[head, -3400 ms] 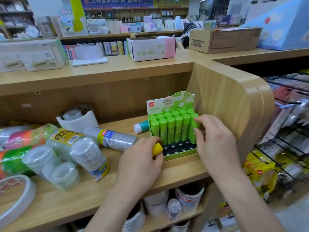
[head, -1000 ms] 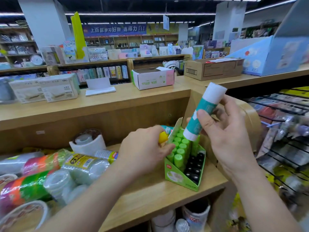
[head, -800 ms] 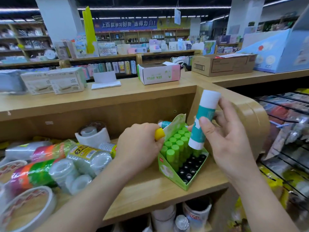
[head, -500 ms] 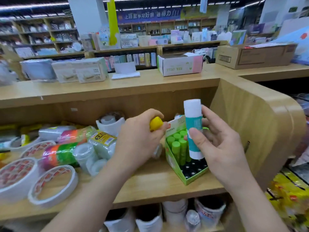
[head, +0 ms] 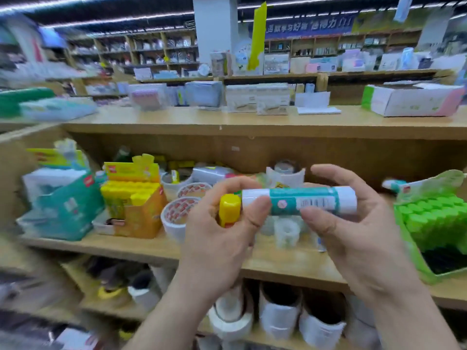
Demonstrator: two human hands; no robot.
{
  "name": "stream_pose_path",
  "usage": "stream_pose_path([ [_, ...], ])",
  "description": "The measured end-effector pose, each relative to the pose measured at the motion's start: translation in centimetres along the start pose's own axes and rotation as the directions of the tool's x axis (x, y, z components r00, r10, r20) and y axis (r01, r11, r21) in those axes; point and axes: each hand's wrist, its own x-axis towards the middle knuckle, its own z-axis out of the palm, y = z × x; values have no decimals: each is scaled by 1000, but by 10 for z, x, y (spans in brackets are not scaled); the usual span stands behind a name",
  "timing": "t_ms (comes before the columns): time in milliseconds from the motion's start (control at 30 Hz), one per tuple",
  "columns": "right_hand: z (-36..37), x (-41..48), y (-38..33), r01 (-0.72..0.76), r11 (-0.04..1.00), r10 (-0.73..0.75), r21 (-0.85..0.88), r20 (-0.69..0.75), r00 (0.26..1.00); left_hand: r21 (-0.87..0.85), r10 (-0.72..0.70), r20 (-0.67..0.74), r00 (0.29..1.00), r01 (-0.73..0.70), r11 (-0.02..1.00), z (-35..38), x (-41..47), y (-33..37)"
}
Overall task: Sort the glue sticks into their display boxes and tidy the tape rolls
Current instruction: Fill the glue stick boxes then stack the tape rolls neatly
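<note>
Change since half a second ago: the teal glue stick (head: 300, 200) was upright in your right hand (head: 353, 223) over the green display box (head: 434, 184). Now it lies level, out in front of the tape rolls (head: 177, 215) at mid-shelf, well clear of that box. Your view has swung left too, so the yellow display box (head: 141, 218) and a teal display box (head: 68, 213) beside it have come into frame on the shelf (head: 141, 247).

Grip state: your right hand pinches the teal stick near its right end, thumb under the label and fingers curled behind. Your left hand (head: 222, 238) has the yellow-capped glue stick (head: 229, 210) tucked in its curled fingers, cap up, and its thumb presses on the teal stick's white left end. So both hands are on the teal stick. I can't tell whether this is a handover or just steadying; the frame is motion-blurred.

Meaning for the task: the teal stick looks rejected from the green box, as the colours don't match. It is probably heading left to the teal box, and the yellow-capped one to the yellow box. Neither stick is boxed yet. A second teal stick (head: 394, 185) lies behind the green box, unsorted, and the tape rolls look untouched.
</note>
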Motion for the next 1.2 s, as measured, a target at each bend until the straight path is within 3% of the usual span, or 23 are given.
stream_pose_path([
  [100,68,2,21,-30,970,36,241,-20,999,122,-10,-33,999,14,992,-58,-15,-5],
  [200,131,1,52,-65,967,67,245,-1,998,169,-17,-128,992,39,985,-112,-25,-10],
  [367,216,0,84,-135,990,129,30,166,978,138,-56,-153,987,77,987,-184,-33,-3],
  [467,245,10,94,3,983,42,-186,234,971,259,-28,-177,984,74,963,-222,-33,-2],
  [633,268,45,114,185,806,91,-562,427,899,208,-37,-320,947,109,972,-285,-13,-1],
  [733,280,63,122,222,761,160,-610,508,846,104,-97,-296,950,133,986,-314,3,-5],
  [900,302,90,135,235,787,77,-570,468,880,159,-67,-340,938,128,979,-344,30,-19],
  [1033,316,107,146,147,877,11,-457,325,946,203,-13,-337,941,86,975,-363,48,-27],
  [1133,323,122,154,189,825,-57,-533,255,965,273,8,-319,948,84,958,-380,59,-39],
  [1200,329,133,157,216,769,-48,-601,282,958,320,1,-301,954,100,942,-396,66,-48],
])
